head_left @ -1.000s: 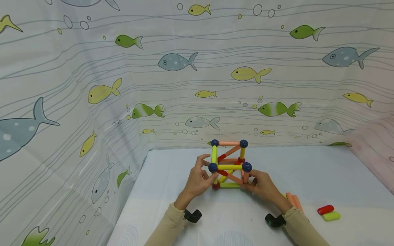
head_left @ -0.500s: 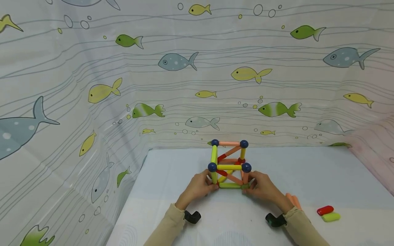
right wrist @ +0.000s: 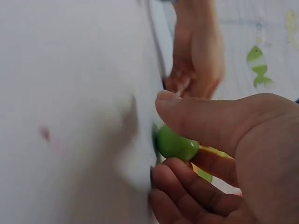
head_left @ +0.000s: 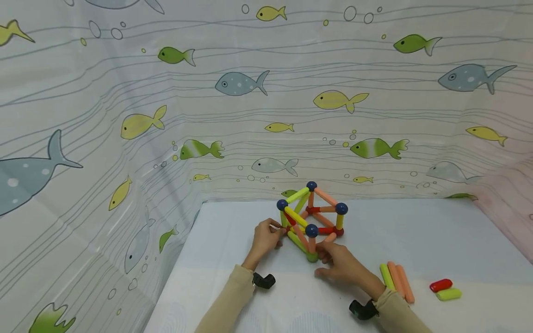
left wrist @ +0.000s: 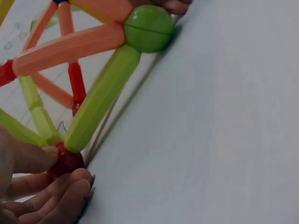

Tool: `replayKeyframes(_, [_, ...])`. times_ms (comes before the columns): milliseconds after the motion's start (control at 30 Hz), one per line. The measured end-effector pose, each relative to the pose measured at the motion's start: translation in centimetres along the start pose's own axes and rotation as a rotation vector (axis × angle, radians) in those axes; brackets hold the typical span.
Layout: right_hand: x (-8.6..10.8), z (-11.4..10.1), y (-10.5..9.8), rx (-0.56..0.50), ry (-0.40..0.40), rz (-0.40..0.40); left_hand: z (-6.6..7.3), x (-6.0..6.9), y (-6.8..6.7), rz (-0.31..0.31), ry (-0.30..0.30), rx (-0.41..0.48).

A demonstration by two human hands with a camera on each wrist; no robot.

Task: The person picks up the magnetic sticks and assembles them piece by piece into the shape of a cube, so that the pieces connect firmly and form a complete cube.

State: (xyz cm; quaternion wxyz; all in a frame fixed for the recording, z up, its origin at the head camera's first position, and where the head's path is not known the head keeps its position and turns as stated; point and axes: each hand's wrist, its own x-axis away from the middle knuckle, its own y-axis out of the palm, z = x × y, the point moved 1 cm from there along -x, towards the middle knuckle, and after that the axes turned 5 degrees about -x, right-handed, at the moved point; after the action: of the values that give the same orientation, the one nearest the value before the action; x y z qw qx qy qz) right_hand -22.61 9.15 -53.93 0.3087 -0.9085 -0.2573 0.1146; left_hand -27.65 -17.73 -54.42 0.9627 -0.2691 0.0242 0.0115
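A cube-like frame of magnetic sticks and balls stands on the table, turned with one corner toward me. Dark blue balls form its upper corners. At its left lower corner, my left hand pinches a red ball between thumb and fingers. The near lower corner is a green ball. Beside that ball is my right hand, its thumb spread away and its fingers close behind the ball. Whether those fingers touch the ball is hard to tell.
To the right lie a lime stick and two orange sticks side by side. Farther right are a short red piece and a short lime piece. A fish-patterned cloth rises behind the table.
The frame has turned from facing me squarely to corner-on, its green ball swinging nearer to me. My right hand has come left and nearer, and its thumb has left the green ball.
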Motion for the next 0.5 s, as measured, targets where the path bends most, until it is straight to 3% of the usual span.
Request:
replayKeyframes(133, [-0.2, -0.6, 1.5, -0.007, -0.041, 0.023, 0.1, -2.1, 0.7, 0.006, -0.059, 0.121])
replayKeyframes(300, [-0.8, -1.0, 2.8, -0.034, -0.06, 0.038, 0.5, -4.4, 1.0, -0.078, -0.076, 0.171])
replayKeyframes(433, [-0.8, -1.2, 2.5, -0.066, -0.062, 0.013, 0.7, -5.2, 1.2, -0.144, -0.089, 0.184])
replayKeyframes(500, [-0.3, -1.2, 1.6, -0.074, -0.067, -0.01, 0.7, -5.1, 1.5, -0.122, -0.07, 0.154])
